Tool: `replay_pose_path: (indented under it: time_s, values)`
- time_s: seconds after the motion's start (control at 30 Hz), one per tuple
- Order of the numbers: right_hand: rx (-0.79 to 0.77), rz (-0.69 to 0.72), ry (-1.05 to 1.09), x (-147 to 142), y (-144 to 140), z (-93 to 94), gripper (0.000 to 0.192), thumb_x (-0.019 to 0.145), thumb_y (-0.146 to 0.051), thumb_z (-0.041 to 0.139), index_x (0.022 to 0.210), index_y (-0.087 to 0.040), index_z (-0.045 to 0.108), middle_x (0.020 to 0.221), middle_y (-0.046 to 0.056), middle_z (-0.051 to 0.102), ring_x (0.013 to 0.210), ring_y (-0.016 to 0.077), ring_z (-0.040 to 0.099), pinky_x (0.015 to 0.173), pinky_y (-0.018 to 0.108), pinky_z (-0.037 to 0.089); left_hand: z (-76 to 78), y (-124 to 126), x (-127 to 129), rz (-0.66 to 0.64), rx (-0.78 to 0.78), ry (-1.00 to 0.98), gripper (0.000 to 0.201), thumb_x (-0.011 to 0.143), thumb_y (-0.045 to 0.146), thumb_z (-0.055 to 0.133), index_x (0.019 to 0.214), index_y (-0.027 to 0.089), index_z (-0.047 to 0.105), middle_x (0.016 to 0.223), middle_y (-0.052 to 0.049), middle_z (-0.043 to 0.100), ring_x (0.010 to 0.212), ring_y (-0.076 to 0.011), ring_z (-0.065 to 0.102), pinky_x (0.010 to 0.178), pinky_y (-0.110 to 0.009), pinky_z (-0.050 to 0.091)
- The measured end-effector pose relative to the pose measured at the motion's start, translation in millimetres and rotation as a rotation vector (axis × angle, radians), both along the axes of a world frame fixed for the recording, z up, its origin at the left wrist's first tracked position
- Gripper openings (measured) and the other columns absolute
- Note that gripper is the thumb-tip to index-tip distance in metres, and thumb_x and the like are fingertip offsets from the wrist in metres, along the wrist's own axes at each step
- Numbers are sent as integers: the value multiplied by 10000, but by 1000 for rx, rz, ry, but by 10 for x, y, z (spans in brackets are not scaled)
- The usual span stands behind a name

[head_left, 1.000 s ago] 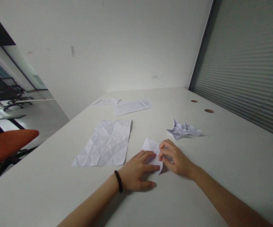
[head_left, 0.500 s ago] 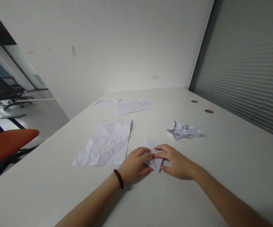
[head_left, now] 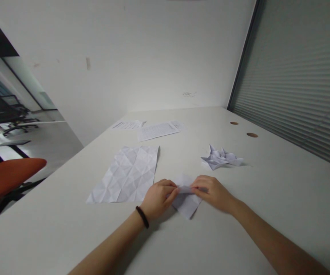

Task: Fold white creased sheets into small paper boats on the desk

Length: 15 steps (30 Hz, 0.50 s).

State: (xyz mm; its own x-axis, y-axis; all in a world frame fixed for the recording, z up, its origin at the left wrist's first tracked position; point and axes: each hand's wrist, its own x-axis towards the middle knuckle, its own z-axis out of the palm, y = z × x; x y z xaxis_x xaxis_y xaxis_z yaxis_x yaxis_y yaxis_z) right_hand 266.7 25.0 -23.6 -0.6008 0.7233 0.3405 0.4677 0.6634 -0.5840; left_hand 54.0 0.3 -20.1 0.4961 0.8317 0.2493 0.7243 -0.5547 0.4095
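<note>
Head view, both hands pinching small folded paper, creased sheet left, crumpled paper beyond

Print on far sheets too small; orange chair cut off.

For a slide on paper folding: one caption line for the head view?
Both hands, left hand and right hand, pinch a small folded paper on the white table.
</note>
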Motion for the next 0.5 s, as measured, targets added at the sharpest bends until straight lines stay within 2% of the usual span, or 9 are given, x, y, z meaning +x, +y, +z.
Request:
replay_pose_path:
  time_s: [0.07, 0.13, 0.2, 0.27, 0.37, 0.5]
  values:
    - [-58, -85, 47, -23, 14, -57, 194, 840, -284, 500, 911, -211, 664, 781, 36, 662, 733, 166, 585, 683, 286, 449, -12, 5, -3, 71, -18, -12, 356, 907, 287, 350, 779, 181, 665, 806, -38, 642, 756, -164, 583, 695, -271, 454]
    - [-124, -157, 68, -42, 31, -121, 227, 829, -261, 506, 1013, -202, 624, 734, 22, 643, 661, 154, 574, 636, 276, 452, -44, 21, -18, 151, -30, -43, 243, 870, 246, 416, 937, 190, 643, 819, -33, 639, 728, -161, 586, 670, -268, 462]
    - [-124, -202, 45, -51, 47, -174, 276, 791, -220, 541, 1060, -191, 597, 731, 18, 616, 654, 154, 559, 640, 281, 456, -89, 43, -37, 192, -20, -78, 305, 811, 187, 490, 1106, 190, 568, 916, -44, 633, 780, -169, 590, 707, -280, 474]
    - [-67, -229, 0, -49, 56, -202, 313, 755, -193, 574, 1066, -173, 600, 829, 50, 598, 766, 176, 554, 734, 314, 454, -134, 63, -49, 180, 7, -80, 397, 766, 148, 530, 1162, 180, 528, 1026, -70, 614, 903, -198, 572, 803, -321, 464]
    - [-30, -232, -74, -35, 52, -199, 335, 744, -246, 606, 1064, -149, 618, 956, 95, 552, 917, 213, 513, 862, 361, 412, -175, 76, -44, 106, -2, -49, 430, 747, 131, 549, 1173, 179, 519, 1117, -84, 593, 1033, -229, 521, 910, -384, 414]
    - [-65, -193, -115, -26, 32, -168, 410, 674, -332, 686, 1049, -174, 634, 999, 86, 516, 961, 223, 483, 900, 361, 392, -168, 66, -18, 15, -96, -73, 484, 743, 120, 549, 1216, 192, 476, 1194, -72, 557, 1089, -215, 492, 965, -389, 375]
